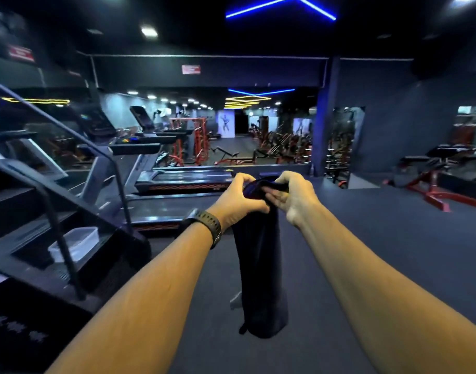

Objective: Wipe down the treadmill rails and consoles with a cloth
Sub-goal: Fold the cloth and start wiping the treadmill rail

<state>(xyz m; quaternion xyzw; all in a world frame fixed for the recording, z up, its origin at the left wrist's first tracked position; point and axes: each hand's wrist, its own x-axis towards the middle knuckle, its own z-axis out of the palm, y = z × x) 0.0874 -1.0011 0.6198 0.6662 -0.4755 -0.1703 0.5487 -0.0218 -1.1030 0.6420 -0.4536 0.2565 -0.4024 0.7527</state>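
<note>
Writing: a red-and-white sign (pixel 191 69) is hanging on the dark beam far beyond the cloth; its lettering is showing too blurred to read.

Cloth (pixel 261 265): dark navy, soft and limp, it is hanging in the air as a long narrow drape, bunched at the top between both hands and not touching any machine.

Left hand (pixel 237 198): the fingers are curling round the bunched top of the cloth and gripping it. A black perforated-strap watch (pixel 207 225) is sitting on the wrist.

Right hand (pixel 291 195): the thumb and forefinger are pinching the top edge of the cloth, while the other fingers are lying half-straight against it.

Treadmill (pixel 183 179): grey frame, ribbed black belt, orange-patterned side strip; it is standing just beyond the cloth, to its left.

A translucent plastic tub (pixel 75 242) is resting on a black stair machine (pixel 42 211), well left of the cloth.
</note>
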